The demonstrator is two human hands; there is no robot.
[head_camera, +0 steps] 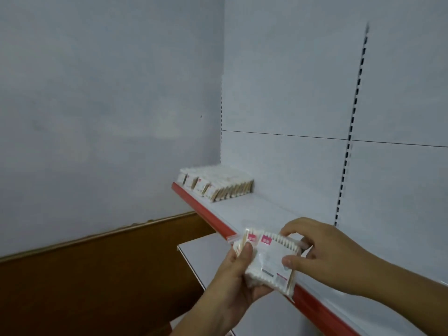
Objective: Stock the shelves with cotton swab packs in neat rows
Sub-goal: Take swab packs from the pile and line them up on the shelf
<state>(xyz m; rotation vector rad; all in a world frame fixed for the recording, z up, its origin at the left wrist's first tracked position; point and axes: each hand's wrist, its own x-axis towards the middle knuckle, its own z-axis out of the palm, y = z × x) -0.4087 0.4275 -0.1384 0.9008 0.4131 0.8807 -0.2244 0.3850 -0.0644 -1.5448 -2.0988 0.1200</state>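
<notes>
Both hands, left [236, 280] and right [324, 253], grip cotton swab packs [269, 259] above the shelf [244, 209].

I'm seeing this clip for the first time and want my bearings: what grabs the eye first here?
Low in the middle, the left hand and right hand together hold a small bunch of cotton swab packs just in front of the red-edged shelf. Farther back, at the shelf's left end, a row of packs already stands packed tightly together.
</notes>
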